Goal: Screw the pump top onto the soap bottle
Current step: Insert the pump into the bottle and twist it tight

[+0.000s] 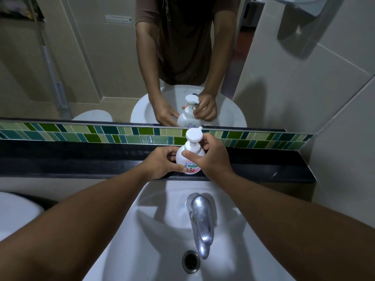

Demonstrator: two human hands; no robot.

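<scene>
A white soap bottle (187,161) with a pink and green label stands upright on the black ledge (81,159) behind the sink. Its white pump top (194,135) sits on the bottle's neck, nozzle pointing toward the mirror. My left hand (160,162) wraps the lower left of the bottle, thumb on the label. My right hand (211,157) grips the collar below the pump head, thumb in front and fingers behind. The neck joint is hidden by my fingers.
A white sink (154,230) lies below the ledge with a chrome faucet (200,220) and a drain (190,261). A mirror (91,57) above a green mosaic tile strip (81,134) reflects my arms and the bottle. A white toilet edge (14,209) shows at left.
</scene>
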